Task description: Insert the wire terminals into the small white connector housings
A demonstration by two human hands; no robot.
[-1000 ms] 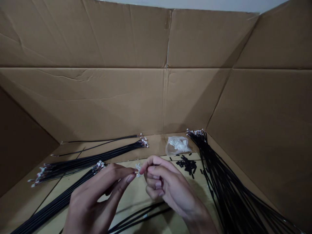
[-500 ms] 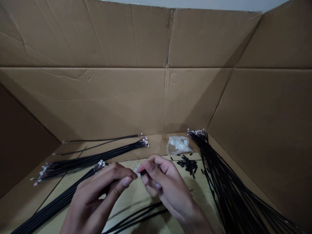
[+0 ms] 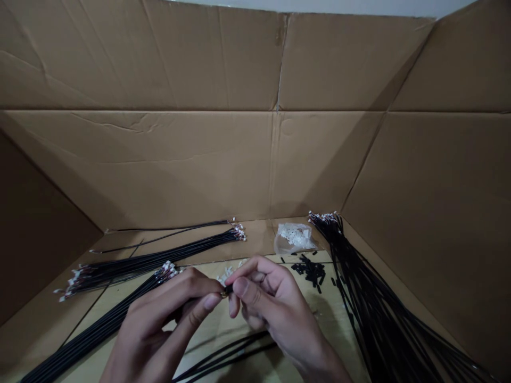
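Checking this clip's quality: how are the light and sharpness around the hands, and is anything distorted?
In the head view, the light is dim without strong glare; the left cardboard wall lies in deep shadow; the left hand and right hand look fairly sharp, but the tiny connector between them is hard to resolve; wide-angle stretching splays the walls.

Two hands [image 3: 275, 314], one small part [image 3: 227, 291] between them. Left of the hands, two bundles of black wire [image 3: 151, 261] and two single wires [image 3: 167, 230]. Right, one large wire bundle [image 3: 379, 303]. Below, one small wire bunch [image 3: 227, 354]. Beyond, one plastic bag of white connectors [image 3: 294, 238] and one heap of black tubes [image 3: 309, 271].
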